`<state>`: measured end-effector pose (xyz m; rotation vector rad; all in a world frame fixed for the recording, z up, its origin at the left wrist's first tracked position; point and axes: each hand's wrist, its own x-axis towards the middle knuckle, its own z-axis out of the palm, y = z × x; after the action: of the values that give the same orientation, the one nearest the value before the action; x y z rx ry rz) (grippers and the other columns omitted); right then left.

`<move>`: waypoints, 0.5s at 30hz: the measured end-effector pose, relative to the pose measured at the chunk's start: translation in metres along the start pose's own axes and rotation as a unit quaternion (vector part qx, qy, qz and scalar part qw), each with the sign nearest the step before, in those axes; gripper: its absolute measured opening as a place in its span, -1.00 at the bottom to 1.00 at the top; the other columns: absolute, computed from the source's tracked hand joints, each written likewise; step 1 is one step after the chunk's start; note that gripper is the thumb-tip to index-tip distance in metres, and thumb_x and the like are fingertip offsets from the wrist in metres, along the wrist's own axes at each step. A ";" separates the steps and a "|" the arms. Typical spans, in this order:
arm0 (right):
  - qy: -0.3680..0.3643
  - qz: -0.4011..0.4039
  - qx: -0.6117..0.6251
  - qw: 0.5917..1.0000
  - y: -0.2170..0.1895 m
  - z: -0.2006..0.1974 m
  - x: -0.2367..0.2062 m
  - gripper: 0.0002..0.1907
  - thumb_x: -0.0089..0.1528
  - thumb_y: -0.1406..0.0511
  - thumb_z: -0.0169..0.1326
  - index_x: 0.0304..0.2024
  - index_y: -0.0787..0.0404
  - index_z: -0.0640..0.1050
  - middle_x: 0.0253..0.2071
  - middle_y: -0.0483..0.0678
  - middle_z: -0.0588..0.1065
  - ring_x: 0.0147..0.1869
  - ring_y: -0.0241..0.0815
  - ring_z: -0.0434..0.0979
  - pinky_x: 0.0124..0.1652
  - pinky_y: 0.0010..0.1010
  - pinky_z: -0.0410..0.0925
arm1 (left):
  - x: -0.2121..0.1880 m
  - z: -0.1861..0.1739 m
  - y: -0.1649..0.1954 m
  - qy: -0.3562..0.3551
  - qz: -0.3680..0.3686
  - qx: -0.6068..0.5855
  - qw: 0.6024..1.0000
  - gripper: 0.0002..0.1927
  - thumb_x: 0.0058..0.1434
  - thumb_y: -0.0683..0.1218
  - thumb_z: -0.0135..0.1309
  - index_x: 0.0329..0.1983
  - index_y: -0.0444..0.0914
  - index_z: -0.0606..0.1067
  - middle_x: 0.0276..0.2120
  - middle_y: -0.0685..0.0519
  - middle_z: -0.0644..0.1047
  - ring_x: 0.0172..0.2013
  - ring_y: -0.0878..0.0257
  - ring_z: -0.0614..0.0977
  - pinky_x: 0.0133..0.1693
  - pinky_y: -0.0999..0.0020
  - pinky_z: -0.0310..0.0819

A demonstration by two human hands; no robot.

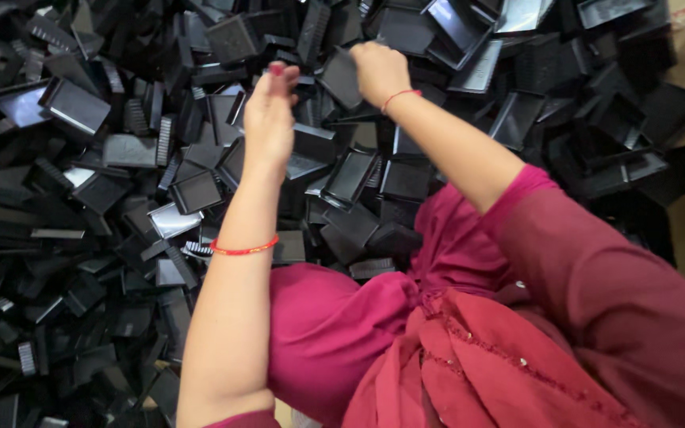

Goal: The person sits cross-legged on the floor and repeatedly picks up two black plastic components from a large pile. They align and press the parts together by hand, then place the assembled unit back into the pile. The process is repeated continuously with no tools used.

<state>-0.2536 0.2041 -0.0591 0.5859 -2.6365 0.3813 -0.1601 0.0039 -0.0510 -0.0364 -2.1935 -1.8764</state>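
Your right hand closes on a black tray atop the pile, your left hand beside it looks half-curled and empty; lift the tray free.

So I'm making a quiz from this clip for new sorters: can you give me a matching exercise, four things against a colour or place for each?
Things:
1. left hand
2. right hand
3. pile of flat plastic trays
4. garment on the lap

Descriptions:
A. magenta cloth, bottom right of the view
B. black, spread across most of the view
C. fingers curled on a dark tray near the top centre
D. raised above the pile, a red thread band lower down on its forearm

Pairs: 1-D, 2-C, 3-B, 4-A
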 end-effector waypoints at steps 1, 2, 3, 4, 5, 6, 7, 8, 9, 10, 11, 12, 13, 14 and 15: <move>0.021 0.020 0.034 0.999 0.003 0.000 0.003 -0.74 0.19 0.28 0.27 -0.06 0.10 0.68 -0.11 0.02 0.61 0.00 0.10 0.58 -0.07 -0.05 0.42 | 0.000 0.001 -0.003 -0.002 0.027 0.006 1.000 -0.26 0.40 0.39 -0.07 0.21 -0.32 0.55 -0.01 -0.08 0.58 -0.07 0.26 0.51 0.04 0.35 0.43; 0.040 0.041 0.065 0.996 0.006 0.001 0.004 -0.79 0.21 0.32 0.25 -0.09 0.07 0.70 -0.15 0.01 0.64 -0.04 0.11 0.60 -0.07 -0.07 0.44 | 0.001 0.001 -0.005 -0.001 0.021 0.007 1.000 -0.28 0.40 0.36 -0.01 0.28 -0.32 0.45 0.06 -0.07 0.55 0.01 0.26 0.51 0.09 0.34 0.41; 0.060 0.041 0.157 0.985 0.009 0.003 0.003 -0.80 0.21 0.33 0.26 -0.10 0.11 0.70 -0.18 -0.01 0.65 -0.08 0.00 0.65 -0.09 -0.19 0.49 | 0.001 0.002 -0.006 -0.001 0.015 0.007 1.000 -0.27 0.39 0.32 0.04 0.34 -0.32 0.36 0.12 -0.07 0.52 0.08 0.25 0.52 0.14 0.34 0.39; 0.080 0.042 0.246 0.965 0.009 0.001 0.000 -0.81 0.20 0.35 0.26 -0.11 0.16 0.69 -0.21 -0.02 0.66 -0.12 -0.11 0.70 -0.11 -0.30 0.53 | 0.001 0.004 -0.006 -0.002 0.010 0.007 1.000 -0.24 0.38 0.29 0.10 0.41 -0.31 0.27 0.19 -0.06 0.48 0.16 0.25 0.52 0.20 0.33 0.37; 0.099 0.042 0.333 0.937 0.008 -0.002 -0.005 -0.81 0.20 0.36 0.27 -0.13 0.21 0.69 -0.24 -0.03 0.68 -0.16 -0.22 0.76 -0.13 -0.41 0.57 | 0.001 0.007 -0.004 -0.001 -0.021 -0.006 1.000 -0.20 0.40 0.29 0.09 0.46 -0.29 0.16 0.23 -0.06 0.43 0.19 0.25 0.47 0.21 0.32 0.33; 0.066 0.053 0.432 0.898 0.005 -0.005 -0.010 -0.82 0.22 0.38 0.26 -0.12 0.24 0.68 -0.24 -0.03 0.68 -0.18 -0.26 0.73 -0.17 -0.46 0.55 | 0.003 0.009 -0.001 0.000 -0.051 -0.018 0.999 -0.15 0.43 0.29 0.08 0.51 -0.28 0.06 0.26 -0.06 0.37 0.22 0.26 0.42 0.22 0.31 0.30; 0.033 0.065 0.526 0.847 -0.002 -0.008 -0.016 -0.83 0.23 0.40 0.25 -0.11 0.26 0.67 -0.23 -0.03 0.68 -0.21 -0.30 0.69 -0.21 -0.50 0.52 | 0.003 0.012 0.003 0.000 -0.079 -0.028 0.996 -0.10 0.45 0.29 0.08 0.55 -0.26 -0.05 0.29 -0.05 0.31 0.25 0.27 0.38 0.24 0.30 0.27; 0.000 0.077 0.614 0.786 -0.009 -0.010 -0.022 -0.85 0.25 0.42 0.24 -0.11 0.28 0.67 -0.22 -0.03 0.68 -0.23 -0.34 0.66 -0.26 -0.54 0.49 | 0.002 0.016 0.008 -0.020 -0.094 -0.119 0.988 -0.09 0.37 0.29 0.11 0.53 -0.22 -0.04 0.20 -0.03 0.35 0.16 0.25 0.43 0.16 0.26 0.36; -0.022 0.051 0.636 0.770 -0.014 -0.013 -0.025 -0.87 0.28 0.41 0.23 -0.11 0.30 0.64 -0.21 -0.05 0.66 -0.20 -0.36 0.66 -0.21 -0.56 0.50 | 0.001 0.022 0.013 -0.041 -0.106 -0.208 0.972 -0.07 0.30 0.29 0.14 0.51 -0.18 -0.03 0.12 -0.01 0.39 0.08 0.23 0.47 0.08 0.22 0.46; -0.043 0.024 0.656 0.753 -0.019 -0.015 -0.026 -0.88 0.31 0.40 0.22 -0.11 0.31 0.62 -0.20 -0.08 0.65 -0.16 -0.39 0.65 -0.16 -0.57 0.51 | 0.002 0.026 0.019 -0.061 -0.115 -0.294 0.947 -0.05 0.22 0.28 0.17 0.48 -0.14 -0.02 0.03 0.00 0.43 0.00 0.21 0.52 0.00 0.19 0.55; -0.064 -0.004 0.677 0.733 -0.021 -0.015 -0.024 -0.89 0.33 0.39 0.21 -0.12 0.33 0.60 -0.18 -0.11 0.64 -0.13 -0.41 0.65 -0.11 -0.58 0.52 | 0.001 0.025 0.023 -0.049 -0.101 -0.286 0.952 -0.06 0.22 0.23 0.19 0.48 -0.15 -0.02 0.00 -0.04 0.45 -0.04 0.18 0.54 -0.07 0.21 0.53; -0.083 0.019 0.674 0.733 -0.021 -0.015 -0.020 -0.87 0.35 0.35 0.20 -0.12 0.31 0.62 -0.21 -0.09 0.63 -0.17 -0.38 0.63 -0.14 -0.55 0.50 | 0.001 0.023 0.027 -0.036 -0.087 -0.278 0.956 -0.06 0.21 0.19 0.21 0.48 -0.17 -0.02 -0.03 -0.08 0.48 -0.08 0.16 0.56 -0.13 0.22 0.51; -0.101 0.041 0.672 0.733 -0.018 -0.014 -0.013 -0.84 0.37 0.30 0.19 -0.12 0.29 0.64 -0.23 -0.06 0.63 -0.21 -0.35 0.61 -0.17 -0.52 0.49 | 0.001 0.021 0.029 -0.022 -0.073 -0.269 0.960 -0.06 0.21 0.14 0.23 0.48 -0.18 -0.02 -0.06 -0.12 0.51 -0.11 0.13 0.59 -0.19 0.24 0.49; -0.120 0.061 0.668 0.732 -0.012 -0.012 -0.006 -0.81 0.38 0.26 0.18 -0.12 0.28 0.67 -0.25 -0.04 0.62 -0.25 -0.31 0.60 -0.20 -0.49 0.48 | 0.002 0.019 0.031 -0.015 -0.052 -0.254 0.966 -0.08 0.20 0.08 0.25 0.48 -0.18 0.00 -0.05 -0.10 0.52 -0.10 0.16 0.59 -0.17 0.27 0.50; -0.069 -0.009 0.546 0.835 -0.005 -0.009 0.002 -0.80 0.35 0.24 0.23 -0.08 0.24 0.66 -0.18 -0.01 0.62 -0.15 -0.21 0.61 -0.12 -0.41 0.48 | 0.002 0.016 0.031 -0.007 -0.031 -0.240 0.970 -0.09 0.19 0.02 0.28 0.47 -0.19 0.02 -0.03 -0.08 0.54 -0.09 0.19 0.59 -0.15 0.31 0.52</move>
<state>-0.2500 0.2023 -0.0495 0.9647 -2.2959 1.9407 -0.1593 0.0245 -0.0230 -0.0706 -1.7135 -2.4033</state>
